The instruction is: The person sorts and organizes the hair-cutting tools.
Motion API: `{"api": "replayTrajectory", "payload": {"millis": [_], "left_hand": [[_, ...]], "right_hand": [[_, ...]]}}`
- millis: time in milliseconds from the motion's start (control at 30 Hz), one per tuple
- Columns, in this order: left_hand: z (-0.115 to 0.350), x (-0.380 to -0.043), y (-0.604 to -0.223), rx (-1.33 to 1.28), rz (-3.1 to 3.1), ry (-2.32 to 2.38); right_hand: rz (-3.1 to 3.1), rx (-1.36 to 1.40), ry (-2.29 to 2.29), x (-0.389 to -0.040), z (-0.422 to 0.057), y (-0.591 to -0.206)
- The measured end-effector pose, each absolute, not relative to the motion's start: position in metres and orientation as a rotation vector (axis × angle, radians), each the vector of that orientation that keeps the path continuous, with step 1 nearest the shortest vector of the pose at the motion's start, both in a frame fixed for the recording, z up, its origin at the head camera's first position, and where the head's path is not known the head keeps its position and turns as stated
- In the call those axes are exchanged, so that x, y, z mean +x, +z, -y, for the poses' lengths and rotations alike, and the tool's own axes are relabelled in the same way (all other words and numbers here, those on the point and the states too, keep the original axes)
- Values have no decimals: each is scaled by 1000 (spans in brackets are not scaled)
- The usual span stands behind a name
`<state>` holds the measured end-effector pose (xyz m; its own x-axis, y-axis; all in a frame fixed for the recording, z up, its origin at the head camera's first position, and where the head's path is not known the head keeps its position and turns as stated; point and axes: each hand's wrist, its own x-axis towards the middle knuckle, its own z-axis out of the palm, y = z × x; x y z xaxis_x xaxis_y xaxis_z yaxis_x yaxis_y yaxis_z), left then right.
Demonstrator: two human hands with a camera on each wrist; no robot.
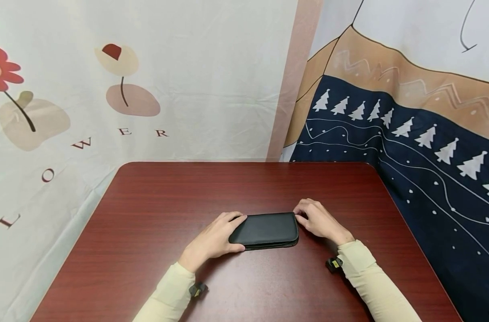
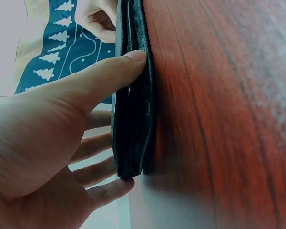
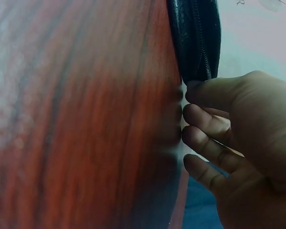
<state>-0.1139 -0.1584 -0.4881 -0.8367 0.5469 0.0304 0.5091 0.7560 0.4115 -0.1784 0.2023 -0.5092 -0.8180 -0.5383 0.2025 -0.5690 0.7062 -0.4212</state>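
A black zip-around wallet (image 1: 266, 229) lies flat on the brown wood-grain table. My left hand (image 1: 215, 236) holds its left end, thumb on the near side and fingers over the far edge. In the left wrist view, that thumb (image 2: 133, 59) presses beside the zipper (image 2: 130, 28). My right hand (image 1: 318, 219) is at the wallet's far right corner, thumb and index finger pinching there. In the right wrist view, zipper teeth (image 3: 202, 47) run down to that pinch; whether a zipper pull is between the fingertips is hidden. The other right fingers are bent below.
The table (image 1: 147, 192) has rounded far corners. Behind it hangs a pale curtain (image 1: 212, 80) with flower prints, and at right a dark blue cloth (image 1: 429, 165) with white trees. Small black devices, one of them a wrist camera (image 1: 333, 264), sit at both cuffs.
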Motion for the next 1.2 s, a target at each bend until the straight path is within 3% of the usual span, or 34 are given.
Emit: {"api": "replayTrajectory", "payload": {"millis": [667, 1200], "left_hand": [[158, -115, -491, 842, -2866, 625], [160, -115, -492, 843, -2884, 600]], "right_hand": [[2830, 969, 696, -181, -210, -509], [2797, 1055, 695, -163, -225, -507]]}}
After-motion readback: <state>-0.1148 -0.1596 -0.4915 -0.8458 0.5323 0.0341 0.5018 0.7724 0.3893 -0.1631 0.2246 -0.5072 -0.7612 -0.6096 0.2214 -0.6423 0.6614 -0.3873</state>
